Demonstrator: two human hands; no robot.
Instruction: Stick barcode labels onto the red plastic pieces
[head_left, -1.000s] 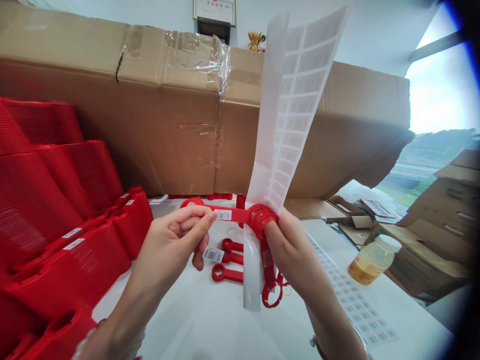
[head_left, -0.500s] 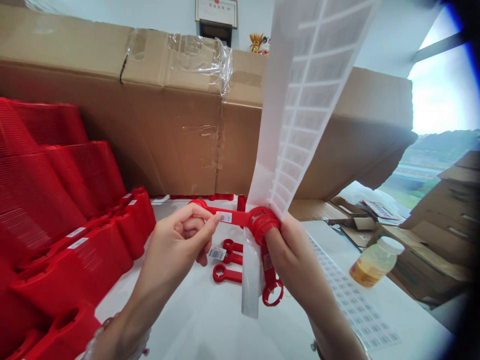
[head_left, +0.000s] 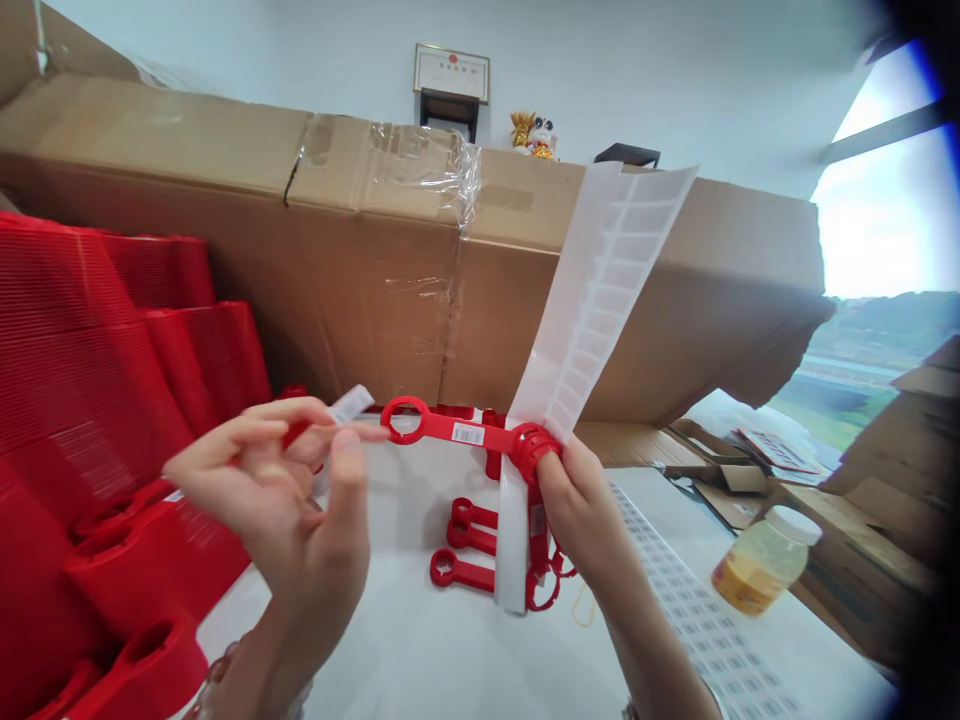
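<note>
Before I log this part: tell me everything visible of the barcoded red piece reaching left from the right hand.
The red piece looks like plastic: a flat bar with an open ring at its left end and a white barcode label along it. Raised above the table, it slants down rightward, its right end among bunched rings gripped by the right hand. A fingertip of the left hand is by the ring; contact is unclear.

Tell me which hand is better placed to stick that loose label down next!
Probably the left hand: it carries the loose label. The right hand looks less free, since it grips a bundle of red pieces and the pale strip together.
</note>
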